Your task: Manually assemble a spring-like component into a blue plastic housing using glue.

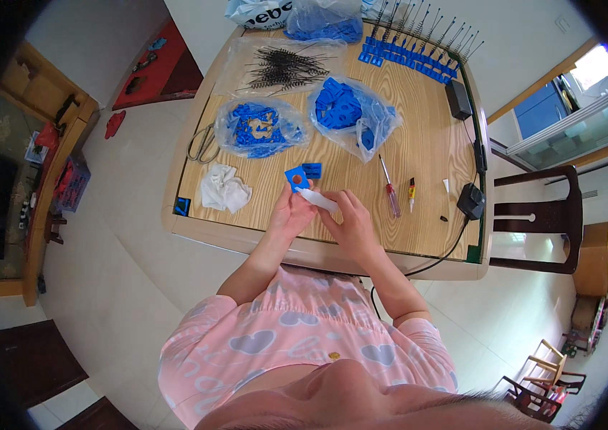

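My left hand (292, 217) is closed on a flat blue plastic piece (290, 174) with a round hole, holding it up near the table's front edge. My right hand (353, 225) pinches a slim white bottle (320, 201), like a glue bottle. Its tip meets the lower edge of the blue piece; exact contact is too small to tell. Just behind lies another blue piece (312, 170) on the table. Two clear bags hold many blue parts: one bag (262, 131) of small pieces, one bag (340, 104) of larger flat ones.
Black coil springs (287, 70) lie on clear plastic at the back. Several blue parts with upright springs (408, 57) stand in a row at the far right. Scissors (204, 145), a white cloth (224, 188), a screwdriver (391, 193), a small yellow-black tube (411, 193) and a corded black adapter (471, 201) surround my hands.
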Demonstrator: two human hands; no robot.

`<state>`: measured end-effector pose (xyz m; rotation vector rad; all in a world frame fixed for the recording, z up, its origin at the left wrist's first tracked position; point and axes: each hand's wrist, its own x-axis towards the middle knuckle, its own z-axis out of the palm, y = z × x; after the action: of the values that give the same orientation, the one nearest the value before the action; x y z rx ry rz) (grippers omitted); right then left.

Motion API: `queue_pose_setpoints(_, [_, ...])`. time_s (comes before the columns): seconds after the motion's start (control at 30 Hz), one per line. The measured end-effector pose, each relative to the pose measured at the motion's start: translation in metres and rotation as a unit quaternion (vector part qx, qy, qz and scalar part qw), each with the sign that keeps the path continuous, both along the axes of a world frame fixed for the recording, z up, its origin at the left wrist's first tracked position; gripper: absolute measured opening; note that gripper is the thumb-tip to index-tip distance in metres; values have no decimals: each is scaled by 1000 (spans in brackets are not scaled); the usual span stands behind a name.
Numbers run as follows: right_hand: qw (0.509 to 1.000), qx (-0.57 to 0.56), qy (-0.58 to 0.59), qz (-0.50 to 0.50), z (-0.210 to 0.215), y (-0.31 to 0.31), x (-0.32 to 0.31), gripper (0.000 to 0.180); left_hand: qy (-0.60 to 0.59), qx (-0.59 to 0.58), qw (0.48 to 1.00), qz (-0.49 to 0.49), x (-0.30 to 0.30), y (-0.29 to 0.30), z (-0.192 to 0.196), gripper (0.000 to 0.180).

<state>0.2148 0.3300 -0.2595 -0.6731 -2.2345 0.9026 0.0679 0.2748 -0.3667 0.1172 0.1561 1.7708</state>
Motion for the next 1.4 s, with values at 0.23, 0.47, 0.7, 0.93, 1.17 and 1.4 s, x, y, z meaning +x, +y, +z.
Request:
queue_pose_setpoints(0.23, [994,12,64,-92,-4,22,19,23,-35,-4,999,-20,-4,0,-1,39])
queue_pose_setpoints(0.47, [932,-112,117,-324,-39,162,78,23,-39,-24,998,-30,2,2,11,36])
queue_pose_setpoints(0.7, [906,-104,-55,-407,-84,218,99,24,-64,-25,996,-56,3,2,6,38])
queue_pose_setpoints(0.93, [880,5,-92,-466,-96,214,118,32,-71,-37,995,-65,9,6,10,40])
queue_pose_setpoints(1.17, [929,-288,173,-158,-11,75,46,19,-82,-57,993,-64,16,-6,20,39])
queue_pose_setpoints(1.4, [623,-698,250,248,-64,33,-11,43,-67,-95,990,-78,29,-21,43,41])
